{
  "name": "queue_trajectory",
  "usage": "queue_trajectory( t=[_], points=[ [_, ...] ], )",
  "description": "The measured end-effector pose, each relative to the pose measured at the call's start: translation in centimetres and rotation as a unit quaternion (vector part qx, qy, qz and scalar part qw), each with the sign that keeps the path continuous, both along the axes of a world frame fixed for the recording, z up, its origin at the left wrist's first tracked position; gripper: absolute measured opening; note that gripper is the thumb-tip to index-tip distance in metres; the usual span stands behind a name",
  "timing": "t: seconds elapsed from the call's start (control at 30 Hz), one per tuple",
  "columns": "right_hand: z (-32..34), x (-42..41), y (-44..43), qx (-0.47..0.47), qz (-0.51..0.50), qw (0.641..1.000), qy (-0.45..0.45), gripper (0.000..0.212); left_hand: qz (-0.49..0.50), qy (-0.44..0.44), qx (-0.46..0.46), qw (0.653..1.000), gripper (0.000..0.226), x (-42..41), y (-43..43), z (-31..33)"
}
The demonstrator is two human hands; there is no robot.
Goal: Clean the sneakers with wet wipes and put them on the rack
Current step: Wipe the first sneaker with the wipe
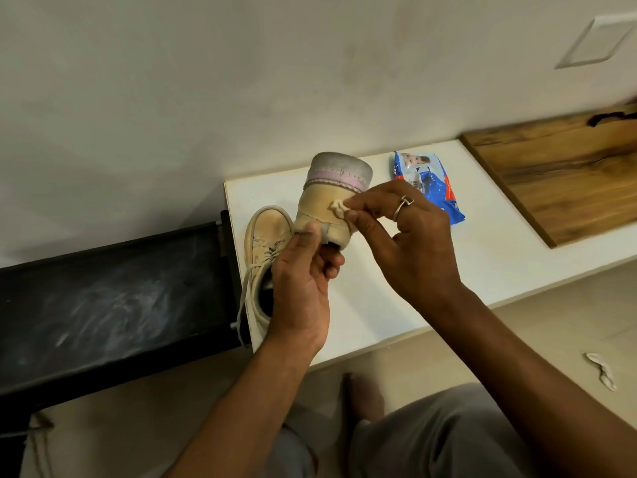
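Observation:
My left hand (pixel 303 281) grips a beige sneaker (pixel 327 198) by its opening, heel toward me and its grey sole turned up and away. My right hand (pixel 406 236), with a ring on one finger, pinches a crumpled wet wipe (pixel 339 209) against the sneaker's heel. The second beige sneaker (pixel 263 250) lies on the white table (pixel 482 270) just left of my left hand, its lace hanging over the table edge. A blue pack of wet wipes (pixel 431 184) lies on the table behind my right hand.
A black shoe rack (pixel 103 288) stands to the left of the table, against the wall. A wooden board (pixel 568 174) lies at the table's right end. A used crumpled wipe (pixel 601 370) lies on the floor at the right. My knees and a bare foot (pixel 365 398) are below.

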State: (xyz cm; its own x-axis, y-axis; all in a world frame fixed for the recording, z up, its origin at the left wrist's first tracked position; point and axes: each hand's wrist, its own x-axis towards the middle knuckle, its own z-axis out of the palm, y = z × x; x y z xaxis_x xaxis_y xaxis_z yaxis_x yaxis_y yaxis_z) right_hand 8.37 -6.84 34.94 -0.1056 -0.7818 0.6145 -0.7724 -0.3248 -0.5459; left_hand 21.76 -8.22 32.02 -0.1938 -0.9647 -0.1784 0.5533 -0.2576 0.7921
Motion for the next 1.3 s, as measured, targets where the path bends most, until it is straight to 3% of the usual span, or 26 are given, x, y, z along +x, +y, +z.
queue_trajectory(
  t=[0.03, 0.13, 0.23, 0.47, 0.6, 0.77, 0.9, 1.03, 1.17, 1.3],
  points=[
    [0.1, 0.0, -0.3, 0.009, -0.002, 1.000, -0.024, 0.012, 0.003, -0.060, -0.032, 0.998, 0.019, 0.0, -0.1, 0.0],
    [0.1, 0.5, -1.2, 0.026, 0.010, 0.998, -0.049, 0.013, -0.009, -0.261, -0.118, 0.958, 0.051, 0.2, -0.6, -0.6],
    [0.2, 0.9, -2.0, 0.029, 0.033, 0.998, -0.048, 0.017, -0.009, -0.388, -0.177, 0.905, 0.049, 1.1, -1.1, -0.7],
    [-0.1, 2.0, -3.0, 0.024, 0.018, 0.998, -0.059, 0.018, 0.060, -0.339, -0.179, 0.922, 0.020, 1.8, -1.9, -0.4],
    [0.3, 2.4, -3.5, 0.008, -0.019, 0.996, -0.082, 0.017, 0.073, -0.318, -0.174, 0.929, 0.023, 1.8, -2.1, -0.2],
    [0.2, 4.1, -2.7, 0.029, 0.038, 0.998, -0.033, 0.016, 0.082, -0.306, -0.180, 0.931, 0.022, 2.2, -1.7, -0.3],
    [1.2, 2.5, -3.5, 0.024, -0.033, 0.997, -0.066, 0.012, 0.092, -0.328, -0.196, 0.920, 0.020, 2.0, -1.8, -0.4],
    [1.1, 3.0, -2.6, 0.075, 0.008, 0.996, -0.044, 0.014, 0.102, -0.333, -0.208, 0.914, 0.021, 2.1, -1.7, -0.5],
    [1.3, 2.4, -3.5, 0.045, -0.022, 0.997, -0.067, 0.012, 0.107, -0.348, -0.214, 0.907, 0.014, 1.8, -1.7, -0.3],
    [1.0, 3.4, -3.2, 0.070, 0.007, 0.997, -0.033, 0.014, 0.111, -0.337, -0.208, 0.912, 0.014, 2.3, -1.7, -0.4]
  ],
)
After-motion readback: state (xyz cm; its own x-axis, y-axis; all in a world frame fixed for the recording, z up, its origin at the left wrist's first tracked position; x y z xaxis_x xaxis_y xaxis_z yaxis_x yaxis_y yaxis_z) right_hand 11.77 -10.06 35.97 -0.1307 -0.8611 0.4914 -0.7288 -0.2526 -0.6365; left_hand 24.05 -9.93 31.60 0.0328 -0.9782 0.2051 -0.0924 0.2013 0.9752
